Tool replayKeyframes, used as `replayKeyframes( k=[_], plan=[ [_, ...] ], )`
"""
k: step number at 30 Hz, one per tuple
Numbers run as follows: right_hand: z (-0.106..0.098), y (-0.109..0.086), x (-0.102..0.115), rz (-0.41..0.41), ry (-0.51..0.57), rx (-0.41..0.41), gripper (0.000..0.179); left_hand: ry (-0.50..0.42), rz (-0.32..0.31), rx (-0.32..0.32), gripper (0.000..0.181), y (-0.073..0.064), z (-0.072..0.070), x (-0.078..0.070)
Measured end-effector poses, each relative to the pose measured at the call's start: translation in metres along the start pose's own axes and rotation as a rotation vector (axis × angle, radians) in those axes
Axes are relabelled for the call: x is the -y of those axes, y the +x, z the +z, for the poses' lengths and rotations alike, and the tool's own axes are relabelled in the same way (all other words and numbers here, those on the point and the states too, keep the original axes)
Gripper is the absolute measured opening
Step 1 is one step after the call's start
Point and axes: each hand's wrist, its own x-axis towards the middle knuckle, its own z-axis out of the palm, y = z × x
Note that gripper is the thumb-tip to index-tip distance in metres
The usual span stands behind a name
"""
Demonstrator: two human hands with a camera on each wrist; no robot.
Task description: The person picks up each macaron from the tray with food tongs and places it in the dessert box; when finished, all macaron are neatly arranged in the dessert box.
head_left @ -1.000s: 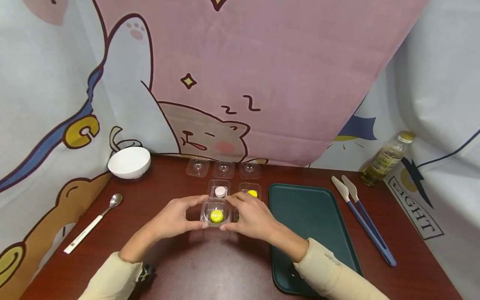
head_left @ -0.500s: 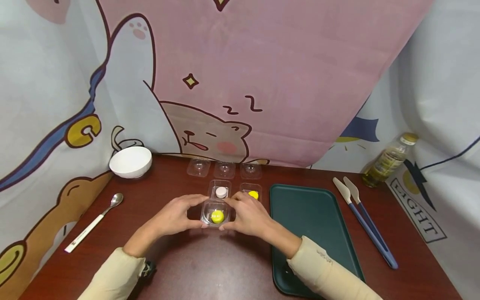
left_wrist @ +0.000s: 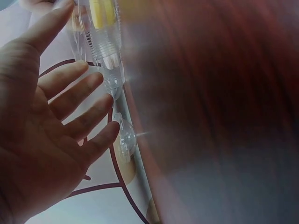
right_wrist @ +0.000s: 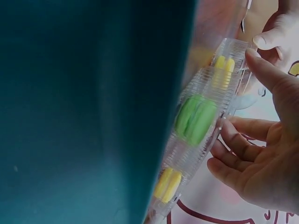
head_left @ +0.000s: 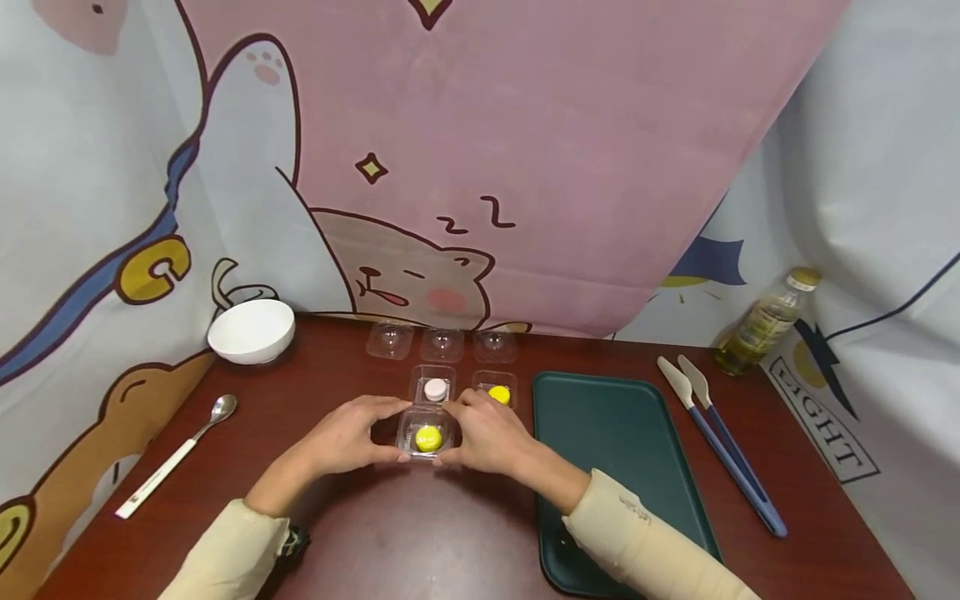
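My left hand (head_left: pixel 347 435) and right hand (head_left: pixel 491 433) hold a clear plastic lid (right_wrist: pixel 244 74) by its corners, over a small clear box with a yellow macaron (head_left: pixel 428 439) in it. Each thumb is at the near edge and each forefinger at the far one. In the left wrist view the other fingers of that hand spread loosely. Just behind, a pale pink macaron (head_left: pixel 435 389) sits in an uncovered box, with another yellow macaron (head_left: pixel 498 396) to its right. A green macaron (right_wrist: pixel 195 120) shows in the right wrist view; my right hand hides it from the head camera.
Several things surround the boxes: domed clear lids (head_left: pixel 442 343) along the wall, a dark green tray (head_left: pixel 592 400) under the right forearm, blue-handled tongs (head_left: pixel 723 446), an oil bottle (head_left: pixel 765 323), a white bowl (head_left: pixel 252 332) and a white-handled spoon (head_left: pixel 176 458).
Both hands stay at the front box with almost no movement. The whole head view has shifted slightly.
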Motion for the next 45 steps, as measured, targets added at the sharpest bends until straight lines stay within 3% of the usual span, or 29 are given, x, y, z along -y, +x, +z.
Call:
replayKeyframes(
  k=[19, 29, 45],
  plan=[
    [0.005, 0.002, 0.002, -0.018, -0.073, 0.014, 0.078, 0.021, -0.003, 0.032, 0.075, 0.000, 0.001, 0.003],
    [0.004, 0.007, 0.005, -0.015, -0.103, 0.037, 0.077, 0.015, -0.086, 0.081, 0.076, 0.000, -0.001, 0.001],
    [0.003, 0.008, 0.007, -0.016, -0.124, 0.086, 0.076, 0.034, -0.111, 0.122, 0.076, 0.004, -0.004, -0.004]
  ],
)
